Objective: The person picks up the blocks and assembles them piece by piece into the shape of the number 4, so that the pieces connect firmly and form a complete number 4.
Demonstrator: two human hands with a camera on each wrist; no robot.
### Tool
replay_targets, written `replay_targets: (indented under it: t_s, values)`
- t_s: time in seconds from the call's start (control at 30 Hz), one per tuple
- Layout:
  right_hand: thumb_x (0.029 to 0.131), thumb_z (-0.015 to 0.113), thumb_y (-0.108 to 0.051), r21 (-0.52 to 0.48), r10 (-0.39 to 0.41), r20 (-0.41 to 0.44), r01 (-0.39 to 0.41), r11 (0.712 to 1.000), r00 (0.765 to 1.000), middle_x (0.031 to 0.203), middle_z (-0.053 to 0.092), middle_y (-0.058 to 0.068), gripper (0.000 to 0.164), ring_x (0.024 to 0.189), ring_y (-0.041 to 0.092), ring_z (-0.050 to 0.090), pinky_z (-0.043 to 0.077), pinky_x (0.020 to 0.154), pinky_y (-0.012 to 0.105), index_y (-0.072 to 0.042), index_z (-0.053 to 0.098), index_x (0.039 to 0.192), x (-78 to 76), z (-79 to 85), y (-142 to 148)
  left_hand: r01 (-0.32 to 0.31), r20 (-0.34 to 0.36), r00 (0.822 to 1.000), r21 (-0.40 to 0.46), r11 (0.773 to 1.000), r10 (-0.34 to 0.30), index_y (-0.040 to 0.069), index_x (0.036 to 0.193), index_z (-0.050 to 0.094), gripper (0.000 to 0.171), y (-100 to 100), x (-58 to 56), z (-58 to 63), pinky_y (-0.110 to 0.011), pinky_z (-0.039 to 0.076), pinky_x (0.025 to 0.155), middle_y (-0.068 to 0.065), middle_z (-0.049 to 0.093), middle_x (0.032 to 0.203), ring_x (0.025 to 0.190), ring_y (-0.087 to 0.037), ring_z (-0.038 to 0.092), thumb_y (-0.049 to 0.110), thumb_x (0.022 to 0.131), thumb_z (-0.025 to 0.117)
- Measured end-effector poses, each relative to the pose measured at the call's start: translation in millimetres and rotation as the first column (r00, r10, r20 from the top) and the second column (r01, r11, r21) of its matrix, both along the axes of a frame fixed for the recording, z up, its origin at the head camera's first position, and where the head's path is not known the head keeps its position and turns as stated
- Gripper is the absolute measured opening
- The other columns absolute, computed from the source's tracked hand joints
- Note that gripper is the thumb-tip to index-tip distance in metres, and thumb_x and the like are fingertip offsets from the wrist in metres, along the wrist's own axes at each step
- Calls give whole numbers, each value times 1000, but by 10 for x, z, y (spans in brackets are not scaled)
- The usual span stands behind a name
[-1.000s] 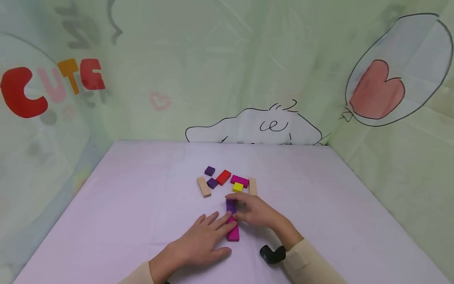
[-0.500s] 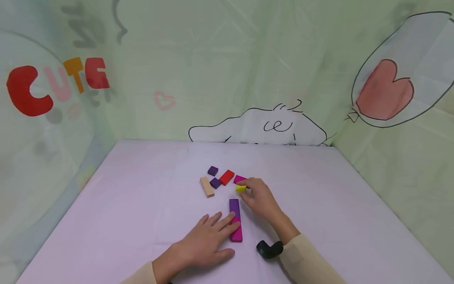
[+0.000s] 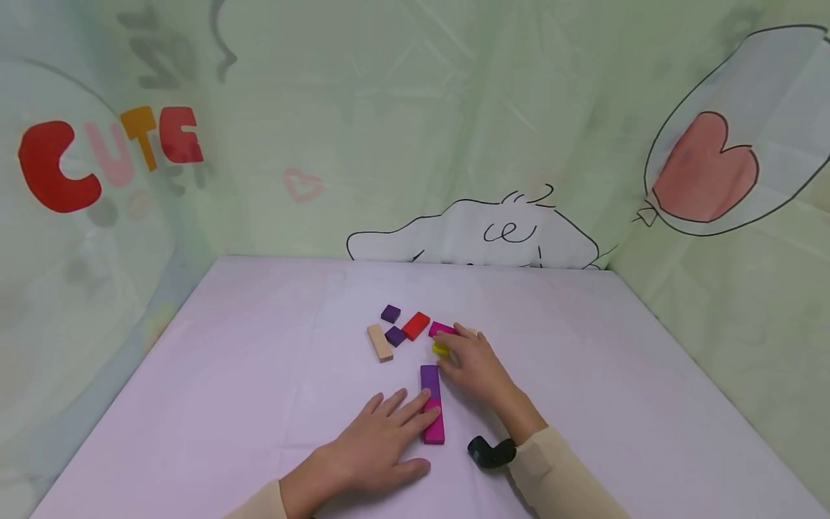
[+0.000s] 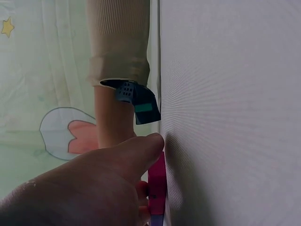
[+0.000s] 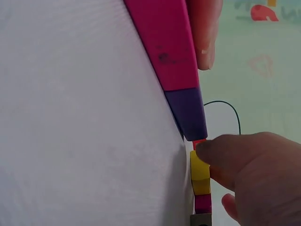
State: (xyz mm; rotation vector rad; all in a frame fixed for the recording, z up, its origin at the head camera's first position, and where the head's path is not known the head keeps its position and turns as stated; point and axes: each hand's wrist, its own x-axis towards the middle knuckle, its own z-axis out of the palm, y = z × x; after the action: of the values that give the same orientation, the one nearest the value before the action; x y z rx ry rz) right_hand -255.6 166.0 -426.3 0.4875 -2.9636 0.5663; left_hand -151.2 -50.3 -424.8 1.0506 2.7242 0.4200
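Observation:
My left hand [image 3: 379, 443] lies with fingers spread, its fingertips resting on a magenta block [image 3: 434, 431] and on a purple block [image 3: 429, 376] set end to end with it. In the left wrist view the thumb points past the magenta block [image 4: 158, 181]. Just beyond the purple block, my right hand [image 3: 475, 362] pinches a small yellow block [image 3: 441, 349] between thumb and fingers. The right wrist view has the thumb tip at the top of the yellow block [image 5: 201, 176], past the end of the purple block [image 5: 188, 113].
Beyond the hands lie a red block [image 3: 416, 326], two dark purple blocks [image 3: 391, 313], a plain wooden block [image 3: 380, 343] and another magenta block [image 3: 442, 329]. A second wooden block [image 3: 472, 332] is mostly hidden behind the right hand. A black camera [image 3: 491, 453] sits on the right wrist.
My right hand has left the purple block and reached forward to the yellow block, which has shifted slightly nearer. The left hand stays on the row.

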Motion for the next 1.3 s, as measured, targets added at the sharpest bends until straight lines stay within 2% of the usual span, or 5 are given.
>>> replay_targets:
  t_s: [0.3, 0.53, 0.8, 0.97, 1.3]
  values:
    - [90, 79, -13, 34, 12, -72, -9, 999, 997, 132, 72, 10, 42, 144, 37, 50, 28, 121, 67, -11, 72, 131, 22, 39, -37, -14, 42, 999, -13, 1000, 14, 33, 164, 29, 71, -5, -15, -25, -63, 21, 126, 7, 19, 174, 160, -32, 22, 58, 102, 52]
    - [87, 82, -15, 45, -20, -105, 25, 999, 994, 125, 72, 12, 40, 125, 34, 59, 50, 108, 52, -13, 74, 127, 22, 50, -46, -16, 54, 998, -13, 1000, 17, 36, 164, 27, 72, -7, -39, -88, -63, 19, 126, 9, 17, 174, 161, -31, 20, 61, 101, 50]
    - [88, 82, -16, 40, -44, -80, 47, 998, 996, 127, 72, 14, 38, 131, 38, 57, 35, 118, 65, -11, 74, 125, 22, 48, -50, -15, 61, 998, -9, 1000, 16, 35, 164, 28, 71, -1, -34, -71, -63, 19, 126, 8, 17, 174, 161, -31, 20, 60, 102, 51]
    - [88, 81, -13, -25, -32, -115, 30, 999, 993, 124, 73, 12, 34, 127, 34, 60, 41, 116, 60, -12, 76, 122, 31, 80, -74, -16, 69, 997, -11, 1000, 17, 35, 164, 28, 71, 4, -27, -52, -63, 19, 126, 8, 18, 174, 161, -30, 19, 59, 101, 52]
    - [92, 78, -11, -152, 45, 4, -44, 987, 999, 128, 72, 5, 33, 129, 29, 63, 52, 108, 50, -13, 75, 125, 70, 144, -200, -9, 53, 999, -4, 1000, 10, 31, 164, 30, 70, -5, -19, -37, -62, 20, 126, 6, 19, 174, 160, -32, 21, 58, 102, 51]
